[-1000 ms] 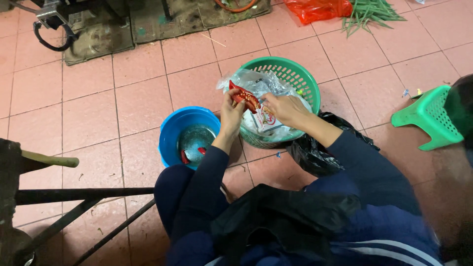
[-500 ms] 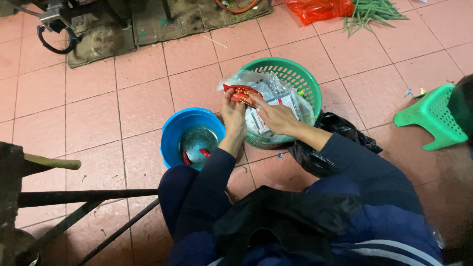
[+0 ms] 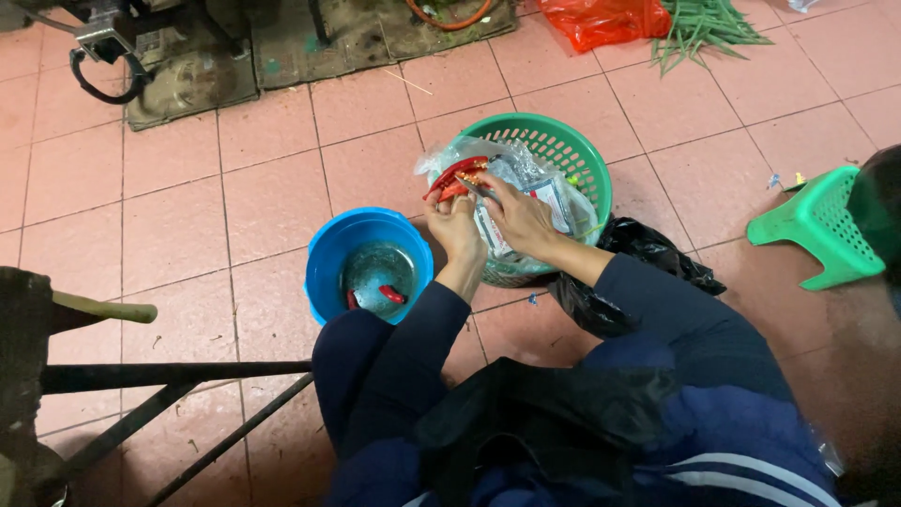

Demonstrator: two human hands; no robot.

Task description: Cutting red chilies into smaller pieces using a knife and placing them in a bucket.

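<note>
My left hand (image 3: 456, 228) grips a few red chilies (image 3: 452, 176) over the rim of a green plastic basket (image 3: 574, 150). My right hand (image 3: 522, 220) rests on a clear plastic bag (image 3: 544, 192) lying in the basket. Its fingers reach to the chilies and pinch what looks like a thin grey blade (image 3: 477, 188). Just left of my hands stands a blue bowl (image 3: 328, 253) holding water and two red chili pieces (image 3: 391, 294). Both arms wear dark blue sleeves.
A black plastic bag (image 3: 648, 253) lies right of the basket, and a green plastic stool (image 3: 821, 225) stands further right. At the top are a red bag (image 3: 605, 19) and green stalks (image 3: 704, 23). Dark metal legs and a wooden handle (image 3: 103, 310) stand at the left on pink floor tiles.
Both hands have stayed over the basket with the chilies. The right hand shifted from the bag's side up to the chilies, its fingers now meeting the left hand.
</note>
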